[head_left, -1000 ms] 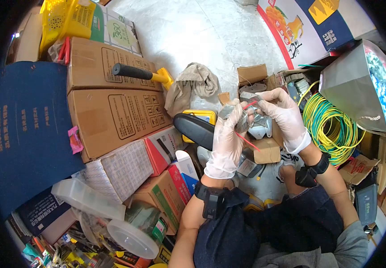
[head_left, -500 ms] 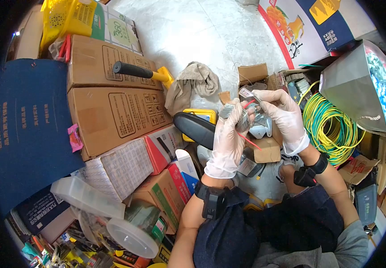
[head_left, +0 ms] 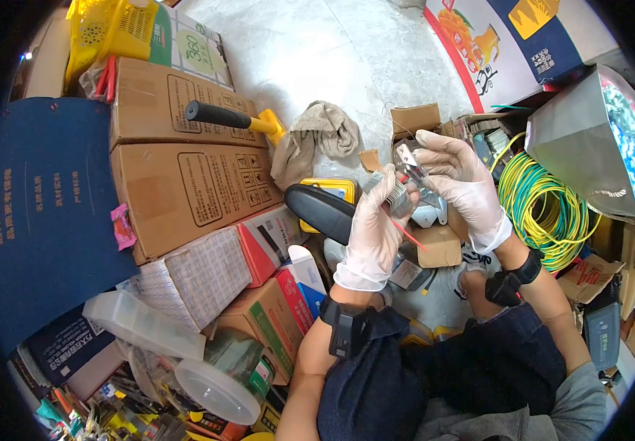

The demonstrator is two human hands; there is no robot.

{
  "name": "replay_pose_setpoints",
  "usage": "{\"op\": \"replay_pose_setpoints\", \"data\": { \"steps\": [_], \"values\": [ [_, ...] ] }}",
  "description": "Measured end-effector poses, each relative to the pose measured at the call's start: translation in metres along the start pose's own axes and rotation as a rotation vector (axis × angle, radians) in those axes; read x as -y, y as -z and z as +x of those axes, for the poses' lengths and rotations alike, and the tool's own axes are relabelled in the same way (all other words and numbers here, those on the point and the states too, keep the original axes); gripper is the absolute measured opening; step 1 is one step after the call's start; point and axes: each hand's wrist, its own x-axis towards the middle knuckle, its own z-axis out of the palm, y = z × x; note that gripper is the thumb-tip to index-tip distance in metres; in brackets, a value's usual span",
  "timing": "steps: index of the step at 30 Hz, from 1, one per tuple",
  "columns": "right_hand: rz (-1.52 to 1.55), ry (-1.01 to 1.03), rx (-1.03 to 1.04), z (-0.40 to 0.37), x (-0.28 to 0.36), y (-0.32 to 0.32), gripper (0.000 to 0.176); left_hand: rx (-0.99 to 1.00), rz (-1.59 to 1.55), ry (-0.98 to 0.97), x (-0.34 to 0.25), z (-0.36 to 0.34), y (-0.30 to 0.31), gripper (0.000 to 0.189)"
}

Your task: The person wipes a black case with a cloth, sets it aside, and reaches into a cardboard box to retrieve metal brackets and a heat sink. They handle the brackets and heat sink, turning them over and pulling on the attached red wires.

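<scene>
My left hand (head_left: 371, 239), in a thin white glove, is closed around a bunch of thin metal plates (head_left: 398, 195) stacked side by side. A thin red strip (head_left: 408, 235) sticks out below the bunch, and a bit of red shows at its top. My gloved right hand (head_left: 468, 187) pinches a small flat metal piece with holes (head_left: 407, 156) just above the bunch. Whether this piece touches the red strip is hard to make out. Below the hands lie shiny grey parts (head_left: 427, 213) and a small brown box (head_left: 439, 248).
An open carton (head_left: 414, 120) stands beyond my hands. To the left are a black padded object (head_left: 319, 212), a grey cloth (head_left: 325, 132), a yellow-and-black handle (head_left: 222, 116) and stacked cartons (head_left: 185, 198). A yellow-green cable coil (head_left: 541, 213) and a grey bag (head_left: 571, 147) lie right.
My right hand has tilted, and its fingers have lifted and spread slightly. The metal piece has turned more upright. My left hand has shifted slightly, with the plates bunched nearer the fingers.
</scene>
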Motion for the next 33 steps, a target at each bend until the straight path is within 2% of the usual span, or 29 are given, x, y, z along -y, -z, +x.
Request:
{"op": "replay_pose_setpoints", "data": {
  "steps": [9,13,16,24,27,29,33],
  "values": [
    [-0.114,-0.019,0.081,-0.001,0.012,-0.002,0.047,-0.06,0.08,-0.038,0.002,0.0,-0.002,0.025],
    [-0.197,0.055,0.09,-0.004,0.011,-0.006,0.044,-0.06,0.081,0.009,0.001,0.001,0.003,0.028],
    [-0.239,0.026,0.147,-0.004,0.01,-0.002,0.04,-0.058,0.103,0.026,-0.001,0.001,0.001,0.032],
    [-0.363,0.022,0.081,-0.011,0.009,-0.006,0.035,0.03,0.107,-0.038,-0.002,0.0,-0.014,0.049],
    [-0.344,0.02,0.058,-0.012,0.008,-0.01,0.036,0.029,0.09,0.01,-0.003,0.001,-0.009,0.052],
    [-0.295,0.003,0.043,-0.013,0.009,-0.012,0.037,0.097,0.091,0.066,-0.004,0.002,-0.006,0.058],
    [-0.482,0.066,0.02,-0.014,0.016,-0.019,0.039,0.083,0.05,0.05,-0.002,0.0,-0.007,0.058]
  ]
}}
